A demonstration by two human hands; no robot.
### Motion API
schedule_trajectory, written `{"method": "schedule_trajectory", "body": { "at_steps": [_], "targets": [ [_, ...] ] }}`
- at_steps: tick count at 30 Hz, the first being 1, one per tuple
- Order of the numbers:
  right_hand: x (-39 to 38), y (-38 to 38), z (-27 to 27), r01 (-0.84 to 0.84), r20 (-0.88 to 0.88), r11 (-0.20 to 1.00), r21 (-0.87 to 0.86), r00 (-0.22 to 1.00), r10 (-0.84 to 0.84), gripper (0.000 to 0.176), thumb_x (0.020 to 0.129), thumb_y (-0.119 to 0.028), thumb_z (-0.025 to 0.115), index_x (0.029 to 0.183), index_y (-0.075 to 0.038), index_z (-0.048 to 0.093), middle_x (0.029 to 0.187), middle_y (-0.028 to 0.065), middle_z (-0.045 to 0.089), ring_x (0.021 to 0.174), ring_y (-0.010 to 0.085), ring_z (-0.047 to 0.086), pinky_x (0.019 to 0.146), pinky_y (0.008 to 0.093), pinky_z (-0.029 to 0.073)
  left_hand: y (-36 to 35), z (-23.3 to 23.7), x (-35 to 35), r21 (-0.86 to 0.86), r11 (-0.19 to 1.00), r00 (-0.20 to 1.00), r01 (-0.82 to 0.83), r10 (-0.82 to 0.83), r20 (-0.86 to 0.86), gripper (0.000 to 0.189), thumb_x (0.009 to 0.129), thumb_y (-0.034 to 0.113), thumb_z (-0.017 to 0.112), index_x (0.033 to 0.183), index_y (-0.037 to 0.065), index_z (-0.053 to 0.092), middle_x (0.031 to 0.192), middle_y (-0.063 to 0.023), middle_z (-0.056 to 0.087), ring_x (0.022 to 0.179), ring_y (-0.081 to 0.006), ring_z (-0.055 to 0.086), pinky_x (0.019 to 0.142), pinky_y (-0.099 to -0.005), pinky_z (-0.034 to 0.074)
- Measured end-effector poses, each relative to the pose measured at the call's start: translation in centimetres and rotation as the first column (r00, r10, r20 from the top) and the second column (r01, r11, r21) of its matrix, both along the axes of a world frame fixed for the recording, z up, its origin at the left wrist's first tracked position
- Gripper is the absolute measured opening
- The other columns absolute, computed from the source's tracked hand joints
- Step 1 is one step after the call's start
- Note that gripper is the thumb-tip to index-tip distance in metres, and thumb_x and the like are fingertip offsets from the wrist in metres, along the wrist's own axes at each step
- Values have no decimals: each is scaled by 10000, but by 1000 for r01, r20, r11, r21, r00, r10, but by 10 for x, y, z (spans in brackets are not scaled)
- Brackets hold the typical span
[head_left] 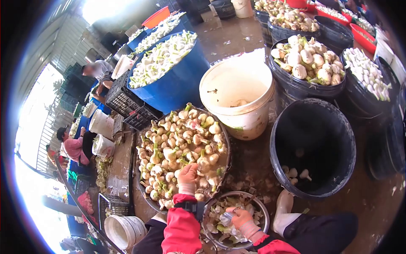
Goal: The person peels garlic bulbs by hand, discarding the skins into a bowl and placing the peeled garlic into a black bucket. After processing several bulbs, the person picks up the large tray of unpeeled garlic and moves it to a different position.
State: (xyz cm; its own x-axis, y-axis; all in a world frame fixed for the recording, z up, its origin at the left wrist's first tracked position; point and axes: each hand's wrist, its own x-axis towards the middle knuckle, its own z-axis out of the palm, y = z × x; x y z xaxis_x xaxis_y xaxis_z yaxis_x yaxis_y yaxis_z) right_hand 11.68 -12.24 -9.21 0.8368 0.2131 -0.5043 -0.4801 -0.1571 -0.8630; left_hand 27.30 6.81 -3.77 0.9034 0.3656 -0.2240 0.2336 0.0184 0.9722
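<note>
My left hand (187, 173), in an orange glove, reaches into a wide dark tub (229, 167) heaped with garlic bulbs (171, 153). Its fingers are bent together at a garlic bulb (203, 162) with a green stem; part of the grip is hidden. Over a metal basin (264, 220) of peeled skins and leaf scraps (227, 237), my right hand (244, 221), also gloved, is closed around a small shiny tool (229, 215). Blur hides the tool's exact kind.
A deep black bucket (277, 169) on the right holds several bulbs. Behind the tub stand a white bucket (264, 103) and a blue barrel (169, 95) of trimmed garlic. Full black buckets (292, 91) line the back right. Other people (74, 146) sit at the left.
</note>
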Motion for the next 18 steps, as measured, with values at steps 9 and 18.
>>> {"method": "schedule_trajectory", "body": {
  "at_steps": [9,18],
  "targets": [
    [3,-4,46,153,33,893,424,982,-185,403,854,-76,601,1237,17,514,1224,92,557,1115,163,531,928,258,441,-54,42,-155,-516,840,951,166,-275,-142,352,848,252,661,1074,-6,579,908,-33,602,799,-128,567,748,-249,459],
    [-10,-13,66,81,-14,845,528,996,-86,371,853,-39,578,1220,6,545,1133,65,626,1062,137,565,934,247,420,-64,56,-203,662,674,939,329,-310,-150,573,700,248,746,1169,-14,548,1016,-128,567,941,-238,570,835,-311,454]
  ]
}}
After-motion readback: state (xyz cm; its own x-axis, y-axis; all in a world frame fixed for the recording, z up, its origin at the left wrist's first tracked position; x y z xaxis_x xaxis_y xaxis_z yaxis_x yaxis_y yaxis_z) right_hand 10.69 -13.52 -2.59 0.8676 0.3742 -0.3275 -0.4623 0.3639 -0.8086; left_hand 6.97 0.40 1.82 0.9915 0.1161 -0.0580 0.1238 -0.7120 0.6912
